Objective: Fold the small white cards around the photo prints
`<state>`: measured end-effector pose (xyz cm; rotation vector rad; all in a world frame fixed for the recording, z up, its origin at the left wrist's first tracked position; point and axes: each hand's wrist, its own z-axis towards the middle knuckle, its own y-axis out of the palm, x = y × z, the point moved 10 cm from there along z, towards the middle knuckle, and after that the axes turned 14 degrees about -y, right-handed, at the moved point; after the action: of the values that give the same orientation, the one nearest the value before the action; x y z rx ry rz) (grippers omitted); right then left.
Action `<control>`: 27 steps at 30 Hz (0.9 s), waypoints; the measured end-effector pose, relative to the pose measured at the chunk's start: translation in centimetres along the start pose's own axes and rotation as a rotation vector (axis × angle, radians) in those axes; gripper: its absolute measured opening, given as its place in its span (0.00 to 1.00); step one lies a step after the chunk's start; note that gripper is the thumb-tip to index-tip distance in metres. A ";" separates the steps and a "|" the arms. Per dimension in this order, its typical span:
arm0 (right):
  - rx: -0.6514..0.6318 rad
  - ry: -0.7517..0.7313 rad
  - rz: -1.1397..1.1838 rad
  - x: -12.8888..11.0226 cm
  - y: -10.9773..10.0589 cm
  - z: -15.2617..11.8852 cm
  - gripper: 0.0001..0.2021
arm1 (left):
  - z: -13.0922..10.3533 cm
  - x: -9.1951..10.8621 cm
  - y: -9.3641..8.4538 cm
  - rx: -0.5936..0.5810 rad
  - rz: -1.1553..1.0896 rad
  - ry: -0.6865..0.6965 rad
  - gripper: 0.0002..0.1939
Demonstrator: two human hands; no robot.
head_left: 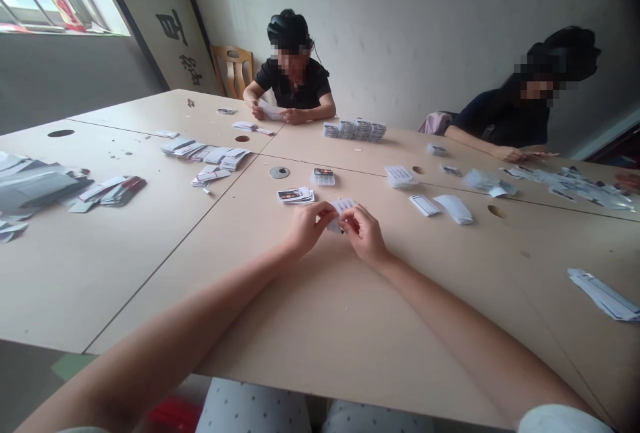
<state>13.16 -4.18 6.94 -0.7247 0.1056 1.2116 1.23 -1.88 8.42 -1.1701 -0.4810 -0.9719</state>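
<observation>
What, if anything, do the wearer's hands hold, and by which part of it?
A small whitish piece: the left hand pinches its left side, the right hand its right side; its kind is unclear.

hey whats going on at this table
The person's left hand and right hand hold a small whitish piece between them over the table. A stack of printed cards lies just beyond the left hand. Across the table, one co-worker holds a paper; another co-worker sits by scattered pieces.

White card [343, 205], beige table [345, 346], dark-dotted white trousers [255, 411], black helmet [288, 33]
</observation>
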 end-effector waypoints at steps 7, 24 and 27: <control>-0.001 0.005 -0.007 -0.1 0.0 0.1 0.06 | 0.0 0.1 -0.1 0.006 0.007 0.006 0.06; 0.032 0.031 -0.025 0.2 -0.5 0.0 0.06 | -0.2 0.0 -0.3 0.036 -0.017 0.027 0.05; 0.019 0.018 -0.024 0.0 -0.3 -0.1 0.06 | 0.0 -0.1 -0.5 0.047 -0.023 0.020 0.04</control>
<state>13.45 -4.30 7.05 -0.7183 0.1226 1.1805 0.73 -1.93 8.64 -1.1138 -0.5000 -0.9860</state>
